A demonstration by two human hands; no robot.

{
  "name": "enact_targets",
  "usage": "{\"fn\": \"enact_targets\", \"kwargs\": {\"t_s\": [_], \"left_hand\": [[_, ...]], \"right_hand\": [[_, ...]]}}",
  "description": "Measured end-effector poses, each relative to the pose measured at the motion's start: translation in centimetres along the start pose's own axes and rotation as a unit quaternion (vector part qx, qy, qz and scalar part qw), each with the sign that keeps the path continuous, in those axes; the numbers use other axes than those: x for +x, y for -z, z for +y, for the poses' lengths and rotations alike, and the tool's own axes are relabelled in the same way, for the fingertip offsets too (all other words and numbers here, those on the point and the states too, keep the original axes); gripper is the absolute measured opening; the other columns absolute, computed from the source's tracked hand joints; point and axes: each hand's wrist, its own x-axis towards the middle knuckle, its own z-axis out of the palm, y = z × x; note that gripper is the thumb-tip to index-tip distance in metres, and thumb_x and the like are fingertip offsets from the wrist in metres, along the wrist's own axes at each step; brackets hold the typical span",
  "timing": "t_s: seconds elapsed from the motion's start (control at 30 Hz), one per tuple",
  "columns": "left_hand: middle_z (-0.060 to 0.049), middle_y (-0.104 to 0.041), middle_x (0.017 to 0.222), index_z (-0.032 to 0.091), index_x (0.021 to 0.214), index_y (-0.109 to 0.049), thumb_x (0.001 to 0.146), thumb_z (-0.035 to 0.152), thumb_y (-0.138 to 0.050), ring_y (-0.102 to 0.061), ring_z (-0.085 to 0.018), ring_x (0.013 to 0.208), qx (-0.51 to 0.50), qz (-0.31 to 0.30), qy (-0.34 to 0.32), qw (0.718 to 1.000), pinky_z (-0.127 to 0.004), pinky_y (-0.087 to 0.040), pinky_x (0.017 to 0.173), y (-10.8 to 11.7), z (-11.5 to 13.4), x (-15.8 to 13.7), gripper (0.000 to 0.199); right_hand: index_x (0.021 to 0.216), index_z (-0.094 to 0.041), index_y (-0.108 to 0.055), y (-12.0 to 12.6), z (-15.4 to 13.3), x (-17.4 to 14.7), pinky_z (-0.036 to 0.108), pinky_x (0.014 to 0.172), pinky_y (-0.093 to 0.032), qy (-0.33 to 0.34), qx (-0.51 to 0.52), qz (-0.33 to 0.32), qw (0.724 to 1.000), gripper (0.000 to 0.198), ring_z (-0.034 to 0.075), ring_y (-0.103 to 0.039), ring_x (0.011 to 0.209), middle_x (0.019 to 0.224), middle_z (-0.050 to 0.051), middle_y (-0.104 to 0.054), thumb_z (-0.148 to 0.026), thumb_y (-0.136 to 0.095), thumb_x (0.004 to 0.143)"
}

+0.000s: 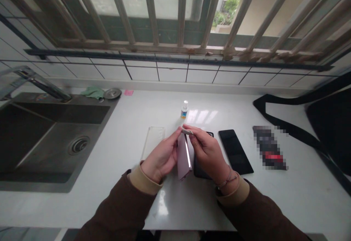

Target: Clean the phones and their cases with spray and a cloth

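My left hand (161, 157) is closed around a pink phone (182, 158), which stands tilted on edge above the counter. Pinched in my right hand (208, 149) is a small pale flat piece (187, 131), pressed to the phone's upper end; its kind is not clear. Beneath my right hand lies a dark, phone-sized thing (202, 172), mostly covered. Left of the phone, a clear phone case (153, 138) lies partly behind my left hand. Beyond both hands stands a small white-capped bottle (184, 110) with a blue and yellow label. To the right rests a black phone (236, 151).
A sink (55, 188) with a faucet (45, 83) occupies the left side. Behind it are a green cloth (93, 92), a metal drain lid (112, 94) and a pink scrap (128, 92). A blurred-out dark item (270, 147) and a black strap (287, 131) lie at right.
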Motion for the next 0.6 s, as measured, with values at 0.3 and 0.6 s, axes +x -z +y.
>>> {"fn": "enact_targets", "kwargs": {"t_s": [0.3,0.6], "left_hand": [[-0.005,-0.076,0.081,0.014,0.091,-0.075,0.103,0.038,-0.075,-0.072,-0.013,0.067,-0.059,0.015,0.013,0.998,-0.024,-0.060,0.067,0.5,0.7,0.2,0.028],[-0.012,-0.080,0.089,0.013,0.105,-0.074,0.106,0.060,-0.062,-0.081,-0.022,0.084,-0.102,0.079,-0.024,0.991,-0.037,-0.067,0.092,0.3,1.9,0.0,0.048]], "right_hand": [[0.150,-0.033,-0.069,0.2,-1.1,-0.5,0.055,0.125,-0.055,0.095,0.022,-0.073,0.993,0.046,0.025,-0.064,0.147,0.157,0.006,-0.068,-0.014,-0.055,0.110],[0.166,-0.029,-0.050,-0.7,-2.4,-1.3,0.051,0.131,-0.047,0.242,-0.001,-0.185,0.952,0.063,0.023,-0.059,0.152,0.159,0.009,-0.064,-0.008,-0.057,0.107]]}}
